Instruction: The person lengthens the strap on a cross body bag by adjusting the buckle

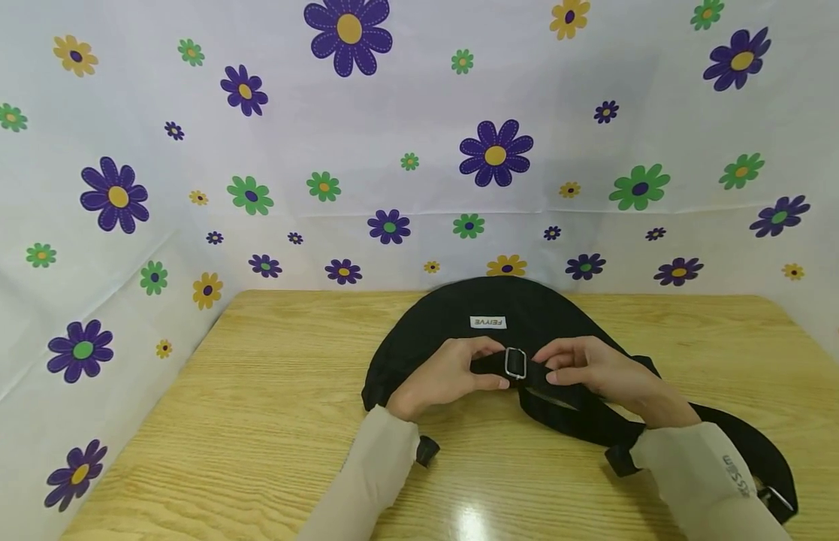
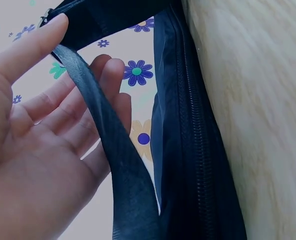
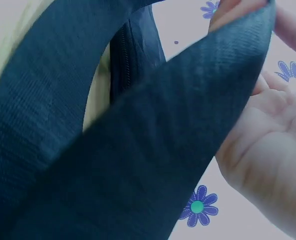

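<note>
A black crescent-shaped bag (image 1: 426, 330) lies on the table, its white label (image 1: 488, 322) reading upside down. Before it, both hands hold the bag's black strap (image 1: 574, 424) up around a silver slider buckle (image 1: 516, 364). My left hand (image 1: 453, 376) pinches the strap just left of the buckle, thumb below and fingers above. To the buckle's right, my right hand (image 1: 602, 372) pinches the strap between thumb and fingers. A length of strap (image 2: 105, 120) hangs past the left palm in the left wrist view, beside the bag's zipper (image 2: 195, 115). Broad strap webbing (image 3: 138, 135) hides much of the right wrist view.
More strap curves to the right edge of the wooden table (image 1: 257, 421), ending near a second metal buckle (image 1: 774, 500). A short black end piece (image 1: 427, 451) shows by the left sleeve. A white flower-printed cloth (image 1: 392, 113) stands behind the table.
</note>
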`<move>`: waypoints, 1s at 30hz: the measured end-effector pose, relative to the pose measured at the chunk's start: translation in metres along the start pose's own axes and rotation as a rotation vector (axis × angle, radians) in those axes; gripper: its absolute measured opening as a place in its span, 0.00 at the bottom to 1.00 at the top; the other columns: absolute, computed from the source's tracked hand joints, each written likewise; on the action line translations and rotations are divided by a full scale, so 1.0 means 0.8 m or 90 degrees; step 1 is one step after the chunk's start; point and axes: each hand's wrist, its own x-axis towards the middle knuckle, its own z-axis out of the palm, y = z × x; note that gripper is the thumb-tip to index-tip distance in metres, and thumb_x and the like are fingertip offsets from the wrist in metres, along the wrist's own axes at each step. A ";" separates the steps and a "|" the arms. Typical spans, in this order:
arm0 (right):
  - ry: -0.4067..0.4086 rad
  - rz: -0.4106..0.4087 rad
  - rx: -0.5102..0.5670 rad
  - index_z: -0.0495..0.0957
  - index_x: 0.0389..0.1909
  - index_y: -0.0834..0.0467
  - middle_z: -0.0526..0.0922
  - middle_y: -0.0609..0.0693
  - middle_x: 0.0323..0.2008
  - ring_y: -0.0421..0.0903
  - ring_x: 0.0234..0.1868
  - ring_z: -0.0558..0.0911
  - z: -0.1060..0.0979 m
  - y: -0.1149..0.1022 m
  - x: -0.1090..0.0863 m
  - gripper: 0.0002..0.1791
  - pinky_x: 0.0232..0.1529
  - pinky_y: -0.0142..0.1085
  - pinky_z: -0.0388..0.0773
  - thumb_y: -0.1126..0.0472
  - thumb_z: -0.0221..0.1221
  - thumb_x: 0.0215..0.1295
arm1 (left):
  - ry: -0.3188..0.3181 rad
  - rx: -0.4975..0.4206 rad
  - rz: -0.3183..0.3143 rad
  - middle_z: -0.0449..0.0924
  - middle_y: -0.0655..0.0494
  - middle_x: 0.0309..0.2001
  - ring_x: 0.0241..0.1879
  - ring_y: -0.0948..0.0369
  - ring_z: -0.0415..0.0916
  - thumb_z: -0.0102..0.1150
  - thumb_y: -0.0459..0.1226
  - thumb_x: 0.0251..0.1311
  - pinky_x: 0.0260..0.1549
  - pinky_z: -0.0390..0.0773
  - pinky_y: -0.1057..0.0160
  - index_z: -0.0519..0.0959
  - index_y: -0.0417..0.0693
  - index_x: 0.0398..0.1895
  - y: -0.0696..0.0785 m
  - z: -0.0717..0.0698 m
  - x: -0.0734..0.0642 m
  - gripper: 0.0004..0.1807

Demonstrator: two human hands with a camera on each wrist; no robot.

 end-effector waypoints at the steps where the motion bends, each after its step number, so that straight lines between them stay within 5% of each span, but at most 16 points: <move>1: -0.006 0.004 0.017 0.75 0.51 0.72 0.83 0.48 0.35 0.39 0.37 0.80 -0.001 0.001 0.000 0.11 0.41 0.29 0.78 0.71 0.58 0.71 | -0.002 -0.003 0.001 0.84 0.50 0.50 0.48 0.62 0.78 0.71 0.33 0.62 0.53 0.76 0.62 0.79 0.40 0.59 0.000 0.000 0.000 0.22; 7: 0.006 0.000 0.031 0.77 0.44 0.67 0.83 0.47 0.33 0.38 0.34 0.81 0.000 0.004 0.001 0.05 0.39 0.28 0.78 0.73 0.57 0.70 | -0.009 -0.022 0.007 0.83 0.49 0.50 0.52 0.50 0.79 0.70 0.36 0.63 0.54 0.76 0.55 0.77 0.40 0.64 0.002 0.001 0.000 0.26; 14: 0.029 -0.012 0.053 0.77 0.43 0.66 0.83 0.47 0.32 0.39 0.34 0.81 0.004 0.006 0.003 0.04 0.38 0.29 0.79 0.72 0.55 0.72 | 0.002 -0.002 0.005 0.82 0.49 0.55 0.55 0.59 0.78 0.67 0.40 0.67 0.54 0.73 0.66 0.76 0.43 0.66 0.003 0.002 -0.001 0.26; 23: 0.026 -0.048 0.121 0.78 0.40 0.58 0.83 0.46 0.29 0.38 0.29 0.81 0.013 0.009 0.008 0.09 0.34 0.29 0.80 0.74 0.53 0.72 | 0.015 -0.018 0.032 0.84 0.49 0.52 0.48 0.63 0.80 0.66 0.38 0.67 0.53 0.77 0.59 0.77 0.42 0.65 0.003 0.001 -0.001 0.24; 30: 0.020 -0.067 0.154 0.79 0.40 0.57 0.84 0.46 0.30 0.39 0.27 0.81 0.021 0.009 0.013 0.11 0.34 0.32 0.81 0.75 0.53 0.72 | 0.017 -0.035 0.029 0.85 0.52 0.48 0.44 0.67 0.78 0.68 0.38 0.66 0.49 0.75 0.65 0.77 0.42 0.65 0.004 0.004 0.000 0.25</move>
